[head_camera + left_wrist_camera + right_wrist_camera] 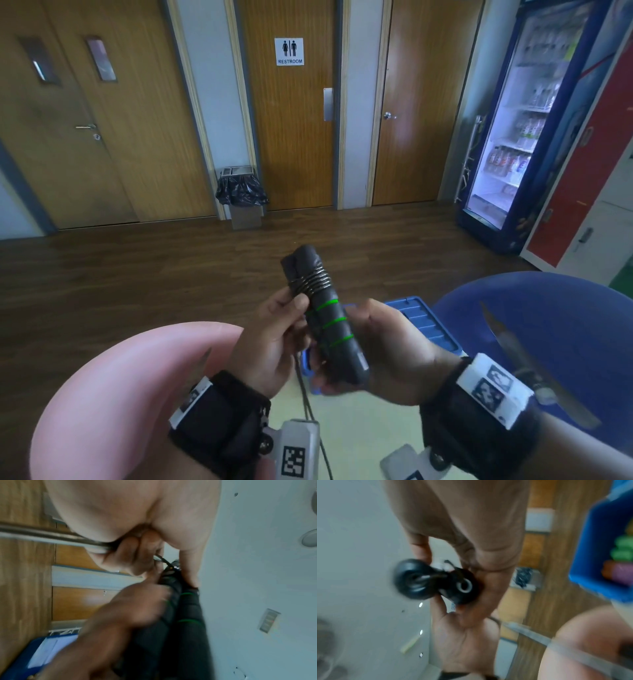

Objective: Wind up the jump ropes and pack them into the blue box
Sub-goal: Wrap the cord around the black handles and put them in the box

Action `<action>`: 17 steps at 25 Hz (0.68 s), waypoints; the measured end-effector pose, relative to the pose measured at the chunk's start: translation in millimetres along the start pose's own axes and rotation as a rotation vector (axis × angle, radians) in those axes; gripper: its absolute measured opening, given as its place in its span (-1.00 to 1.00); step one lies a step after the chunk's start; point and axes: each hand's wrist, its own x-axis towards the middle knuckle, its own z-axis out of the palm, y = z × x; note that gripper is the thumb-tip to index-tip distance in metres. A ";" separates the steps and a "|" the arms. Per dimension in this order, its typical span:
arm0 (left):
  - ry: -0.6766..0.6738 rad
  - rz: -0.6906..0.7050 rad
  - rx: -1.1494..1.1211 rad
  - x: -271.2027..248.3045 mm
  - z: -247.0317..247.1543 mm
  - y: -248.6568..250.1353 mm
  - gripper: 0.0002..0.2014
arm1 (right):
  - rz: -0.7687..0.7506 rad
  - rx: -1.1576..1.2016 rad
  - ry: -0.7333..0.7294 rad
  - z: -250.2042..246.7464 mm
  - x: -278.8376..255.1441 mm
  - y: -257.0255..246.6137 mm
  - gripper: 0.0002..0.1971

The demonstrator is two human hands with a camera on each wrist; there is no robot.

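Observation:
A black jump rope's two handles (325,315), ringed with green bands, are held together and upright in front of me. Its dark cord is coiled several times round their upper part. My left hand (284,325) pinches the handles just below the coils, thumb on the front. The loose cord (303,383) hangs down from under it. My right hand (376,346) grips the lower half of the handles. The right wrist view shows the two handle ends (436,580) between the fingers. The blue box (431,325) stands open below, behind my right hand, with coloured rolls (623,561) inside.
A large pink round thing (113,394) lies at my lower left and a blue one (548,325) at my right. Beyond is a dark wooden floor with a bagged bin (243,195), wooden doors and a drinks fridge (513,137).

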 end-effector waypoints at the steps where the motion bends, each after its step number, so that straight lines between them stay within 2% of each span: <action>1: 0.063 0.036 0.050 0.1 2.2 3.3 -0.75 | -0.049 -0.107 0.119 -1.2 -2.2 -1.3 -0.46; 2: 0.116 0.073 0.108 0.4 5.0 4.4 -0.88 | -0.097 -0.219 0.224 -0.4 -3.6 -1.2 -0.51; 3: 0.163 0.103 0.170 1.0 7.3 2.5 -0.93 | -0.139 -0.338 0.306 1.7 -3.3 0.1 -0.57; 5: 0.209 0.141 0.263 0.2 11.9 -4.9 -0.93 | -0.191 -0.544 0.455 4.7 1.2 7.2 -0.69; 7: 0.236 0.168 0.334 -2.9 15.1 -6.0 -0.92 | -0.211 -0.561 0.553 3.5 5.3 15.7 -0.80; 11: 0.134 0.224 0.490 -2.2 11.9 4.6 -0.88 | -0.299 -0.441 0.566 2.5 -4.2 14.7 -0.86; 14: 0.107 0.269 0.653 -2.7 3.3 5.7 -0.58 | -0.352 -0.313 0.535 0.3 -13.8 5.9 -0.81; 17: 0.100 0.261 0.611 0.6 5.9 -3.6 -0.58 | -0.344 -0.225 0.501 -8.6 -22.6 2.2 -0.74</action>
